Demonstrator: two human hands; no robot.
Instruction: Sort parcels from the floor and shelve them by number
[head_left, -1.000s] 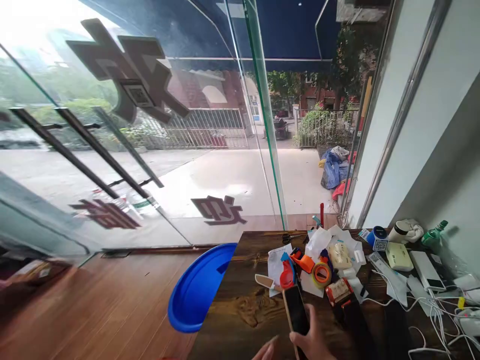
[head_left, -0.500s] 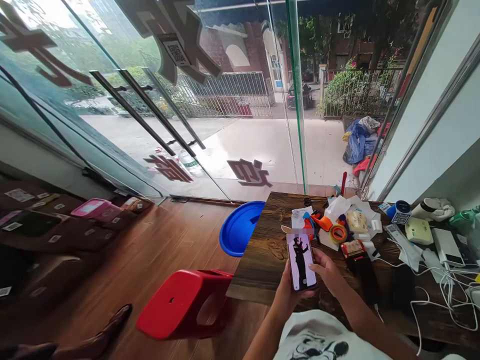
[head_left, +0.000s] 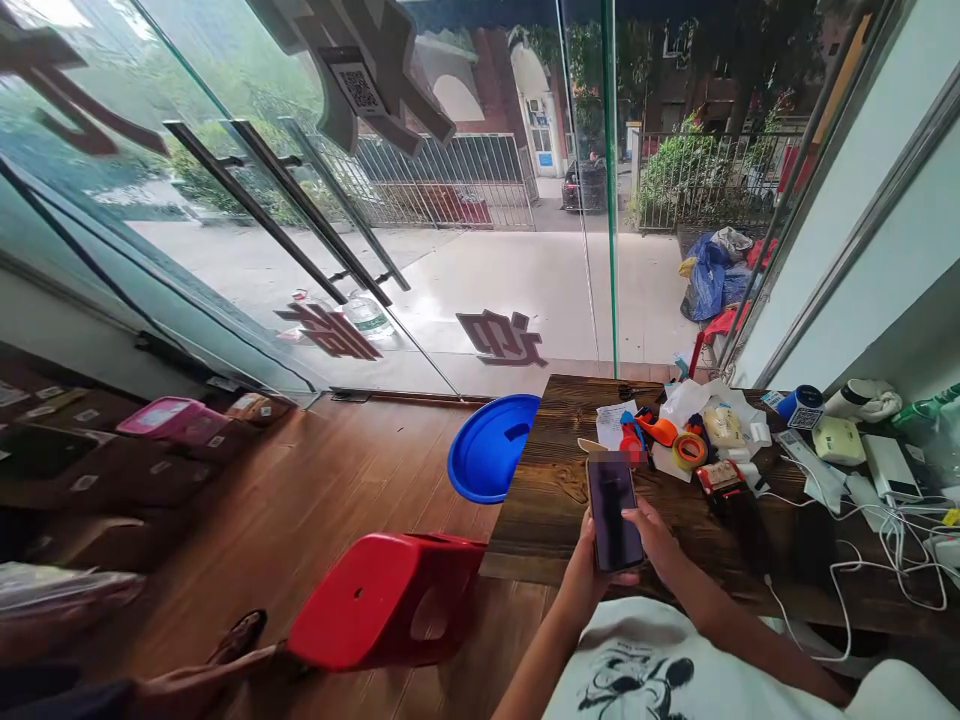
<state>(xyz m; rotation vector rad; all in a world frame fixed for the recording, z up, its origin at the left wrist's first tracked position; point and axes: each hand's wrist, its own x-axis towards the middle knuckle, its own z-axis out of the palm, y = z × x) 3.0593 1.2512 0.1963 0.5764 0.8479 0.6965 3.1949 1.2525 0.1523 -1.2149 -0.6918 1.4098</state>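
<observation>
A smartphone (head_left: 616, 515) is held upright above the near edge of the dark wooden table (head_left: 559, 480), its screen dim with a dark figure faintly visible. My left hand (head_left: 589, 565) is wrapped round its left side and lower end. My right hand (head_left: 652, 540) grips the right edge, with the thumb over the screen; its other fingers are partly hidden. Beyond the phone lie a roll of tape (head_left: 688, 451), an orange tape dispenser (head_left: 658, 430) and crumpled white plastic (head_left: 686, 402).
A red plastic stool (head_left: 360, 600) stands left of the table, near a blue basin (head_left: 480, 450). White cables (head_left: 847, 600) and a white power bank (head_left: 891, 468) lie on the right. Boxes line the left wall; another person's foot (head_left: 244, 635) is at lower left. Glass doors stand ahead.
The phone's screen has gone from a bright picture to dim, and my right thumb has shifted up it. The view has turned slightly. Another person's leg now reaches nearer the stool.
</observation>
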